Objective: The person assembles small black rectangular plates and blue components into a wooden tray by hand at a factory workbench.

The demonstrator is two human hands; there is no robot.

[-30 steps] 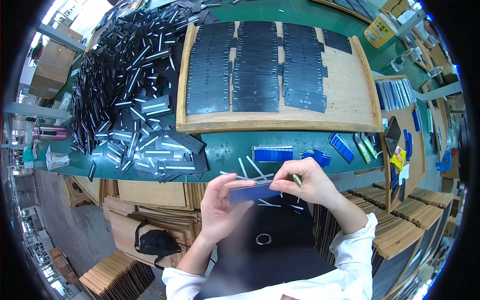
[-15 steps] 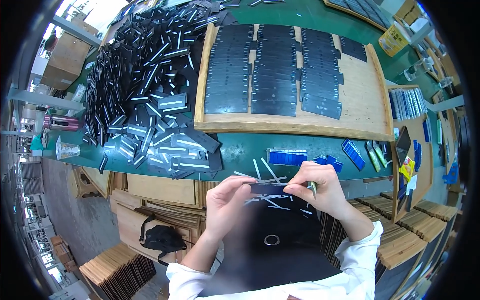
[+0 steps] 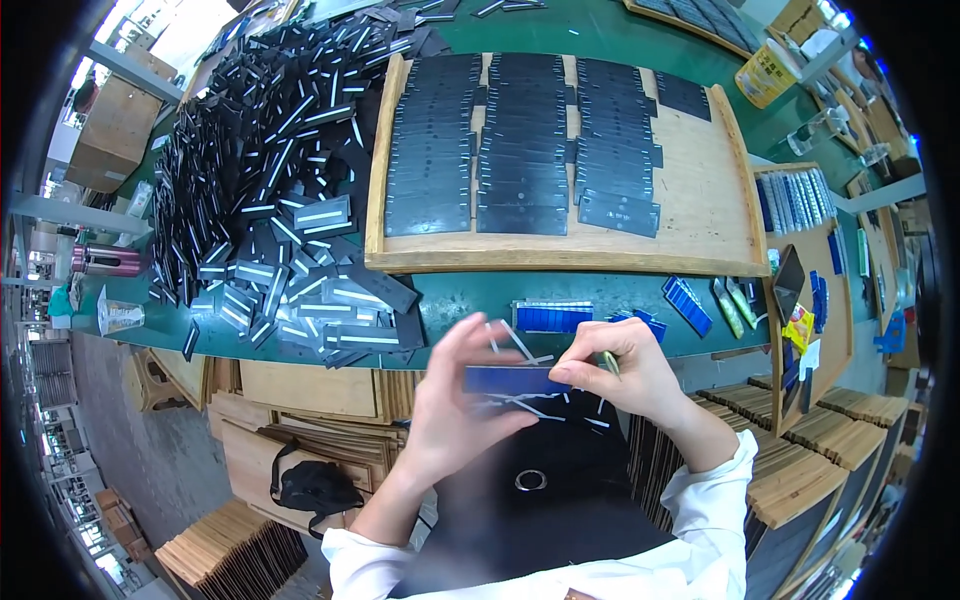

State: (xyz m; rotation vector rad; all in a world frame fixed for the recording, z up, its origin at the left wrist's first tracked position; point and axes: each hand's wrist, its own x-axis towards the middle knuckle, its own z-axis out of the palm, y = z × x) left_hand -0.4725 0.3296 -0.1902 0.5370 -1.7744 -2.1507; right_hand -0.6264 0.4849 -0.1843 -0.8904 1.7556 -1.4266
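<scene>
My right hand (image 3: 612, 372) pinches the right end of a thin dark-blue rectangular plate (image 3: 508, 381) between thumb and forefinger. A slim greenish tool (image 3: 609, 362), its kind mostly hidden, is also tucked in that hand. My left hand (image 3: 450, 405) is beside the plate's left end, thumb and fingers spread apart, slightly blurred. White narrow strips (image 3: 528, 345) lie at the bench edge behind the plate, and more are scattered below it over my black apron (image 3: 560, 470).
Beyond my hands stands a wooden tray (image 3: 560, 260) bearing columns of dark plates. A big heap of black pieces with white strips (image 3: 270, 150) covers the left of the green bench. Blue strips (image 3: 552, 317) and green-handled tools (image 3: 735, 305) lie in front of the tray.
My left hand has let go of the plate's left end and opened its fingers. The right hand still holds the plate. The whole view has shifted slightly.
</scene>
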